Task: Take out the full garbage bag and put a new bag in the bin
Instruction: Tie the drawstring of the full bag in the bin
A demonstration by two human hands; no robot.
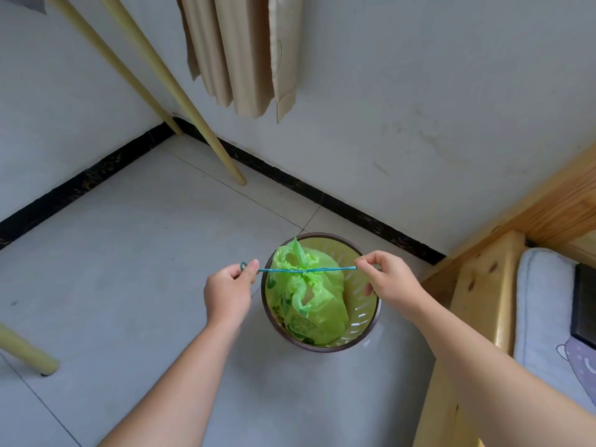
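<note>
While bag (pixel 317 304) hides bin (pixel 361 312) contents, taut drawstring (pixel 280 270) between 2 hands.

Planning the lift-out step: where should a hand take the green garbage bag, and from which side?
Probably at the gathered neck, from straight above. The green garbage bag sits inside the bin, whose walls block its sides. The blue drawstring is pulled taut across that cinch, its ends pinched by the left hand and right hand, so the neck is the highest, narrowest part.
</note>
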